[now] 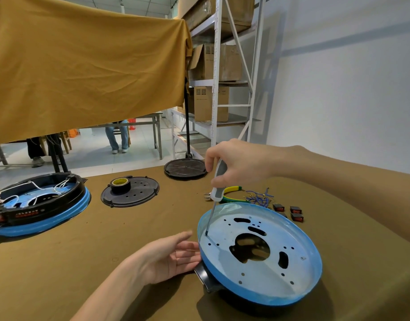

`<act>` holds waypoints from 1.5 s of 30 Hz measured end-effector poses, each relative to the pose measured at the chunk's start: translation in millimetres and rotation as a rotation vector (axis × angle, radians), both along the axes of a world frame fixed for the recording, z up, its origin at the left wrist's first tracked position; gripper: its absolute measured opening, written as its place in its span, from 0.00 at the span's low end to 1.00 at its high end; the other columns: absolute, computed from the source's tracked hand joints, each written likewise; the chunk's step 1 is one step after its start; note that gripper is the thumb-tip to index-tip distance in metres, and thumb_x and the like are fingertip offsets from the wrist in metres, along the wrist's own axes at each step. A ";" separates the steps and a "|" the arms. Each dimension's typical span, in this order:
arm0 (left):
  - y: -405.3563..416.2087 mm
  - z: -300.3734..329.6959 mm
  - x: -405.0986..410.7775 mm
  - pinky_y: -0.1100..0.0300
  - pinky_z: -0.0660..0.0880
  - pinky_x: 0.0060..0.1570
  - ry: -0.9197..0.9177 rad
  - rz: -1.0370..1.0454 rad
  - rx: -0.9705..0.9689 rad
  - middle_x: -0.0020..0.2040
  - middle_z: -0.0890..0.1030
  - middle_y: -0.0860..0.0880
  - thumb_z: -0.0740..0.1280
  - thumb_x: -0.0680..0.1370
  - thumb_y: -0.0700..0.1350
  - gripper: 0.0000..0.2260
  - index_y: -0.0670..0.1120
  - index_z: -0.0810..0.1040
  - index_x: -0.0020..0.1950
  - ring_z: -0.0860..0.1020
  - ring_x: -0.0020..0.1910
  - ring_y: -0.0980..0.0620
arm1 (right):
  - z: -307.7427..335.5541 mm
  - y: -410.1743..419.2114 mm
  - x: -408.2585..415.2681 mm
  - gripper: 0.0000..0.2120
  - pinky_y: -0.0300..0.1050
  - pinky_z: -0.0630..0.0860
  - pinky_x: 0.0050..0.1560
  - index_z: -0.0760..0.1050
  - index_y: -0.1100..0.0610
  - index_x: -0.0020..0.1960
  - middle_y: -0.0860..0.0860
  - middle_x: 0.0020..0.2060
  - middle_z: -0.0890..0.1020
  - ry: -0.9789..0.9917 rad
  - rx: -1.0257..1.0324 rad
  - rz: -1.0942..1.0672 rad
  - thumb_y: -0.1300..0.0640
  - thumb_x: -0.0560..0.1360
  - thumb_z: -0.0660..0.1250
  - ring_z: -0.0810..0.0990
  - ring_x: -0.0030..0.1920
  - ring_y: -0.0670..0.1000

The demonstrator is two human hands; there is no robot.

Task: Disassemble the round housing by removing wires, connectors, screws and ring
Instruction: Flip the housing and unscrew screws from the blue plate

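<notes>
Two round housings are seen on the brown worktop (83, 262). The near housing (259, 258), blue with a black base, is placed at the right front. Its pale inner plate is bare, and only holes and cut-outs are seen in it. The second housing (37, 202) is placed at the far left, and white wires (32, 188) are seen lying inside it.

The grey and white screwdriver (219, 181) is held by the right hand (238, 163), whose grip is clamped around the handle. The tip is set on the inner plate, near the left rim. The left hand (169, 258) is kept with the fingers straight, and they touch the outer left wall of the near housing.

Two black round covers are counted: one (132, 191) with a roll of tape (120, 184) on it, and one (185, 168) further back. Behind the near housing are seen one pair of yellow-green pliers (231, 193), a bundle of blue wires (259, 198) and at least four black and red switches (289, 212).
</notes>
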State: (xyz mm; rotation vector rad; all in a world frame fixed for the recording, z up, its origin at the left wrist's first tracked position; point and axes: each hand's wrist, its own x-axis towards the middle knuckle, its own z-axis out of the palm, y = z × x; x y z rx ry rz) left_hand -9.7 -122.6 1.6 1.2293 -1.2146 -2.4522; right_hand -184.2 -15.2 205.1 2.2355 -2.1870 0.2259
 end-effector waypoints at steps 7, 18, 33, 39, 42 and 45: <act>5.6 1.4 0.2 0.47 0.84 0.50 0.084 0.019 0.207 0.63 0.82 0.34 0.71 0.78 0.32 0.08 0.31 0.85 0.56 0.81 0.65 0.42 | 4.1 3.2 -24.3 0.09 0.41 0.69 0.34 0.80 0.52 0.49 0.44 0.36 0.78 -0.109 -0.110 -0.129 0.48 0.75 0.74 0.76 0.35 0.42; 23.7 -0.8 -8.1 0.41 0.82 0.48 0.274 0.168 0.316 0.60 0.83 0.32 0.75 0.72 0.33 0.18 0.33 0.81 0.62 0.84 0.60 0.39 | 1.9 20.4 -62.2 0.12 0.45 0.80 0.38 0.80 0.59 0.49 0.54 0.38 0.84 -0.509 -0.196 -0.287 0.52 0.74 0.77 0.80 0.32 0.50; 37.1 -5.5 -10.2 0.35 0.83 0.48 0.354 0.241 0.322 0.60 0.82 0.30 0.71 0.72 0.34 0.22 0.34 0.78 0.66 0.85 0.56 0.34 | -3.3 41.1 -37.8 0.19 0.39 0.72 0.36 0.77 0.52 0.55 0.48 0.43 0.80 -0.434 -0.348 -0.215 0.49 0.69 0.80 0.78 0.39 0.46; 34.3 -9.2 -9.3 0.38 0.84 0.40 0.359 0.214 0.327 0.60 0.82 0.30 0.70 0.73 0.35 0.22 0.34 0.78 0.67 0.85 0.53 0.33 | 4.2 46.4 -31.0 0.16 0.49 0.81 0.39 0.76 0.51 0.54 0.51 0.43 0.82 -0.387 -0.211 -0.123 0.56 0.71 0.78 0.82 0.37 0.49; 33.8 -8.9 -8.7 0.37 0.84 0.40 0.354 0.206 0.321 0.59 0.82 0.29 0.71 0.72 0.34 0.22 0.34 0.78 0.66 0.85 0.53 0.33 | 12.1 45.6 -30.4 0.15 0.52 0.80 0.44 0.79 0.50 0.52 0.51 0.47 0.81 -0.431 -0.136 -0.098 0.61 0.70 0.78 0.80 0.44 0.51; 33.7 -8.7 -8.8 0.33 0.83 0.45 0.343 0.192 0.304 0.60 0.82 0.29 0.71 0.73 0.35 0.22 0.34 0.77 0.66 0.85 0.54 0.33 | 13.1 43.0 -25.8 0.09 0.47 0.78 0.42 0.79 0.50 0.49 0.48 0.43 0.83 -0.454 -0.140 -0.079 0.48 0.75 0.75 0.80 0.40 0.47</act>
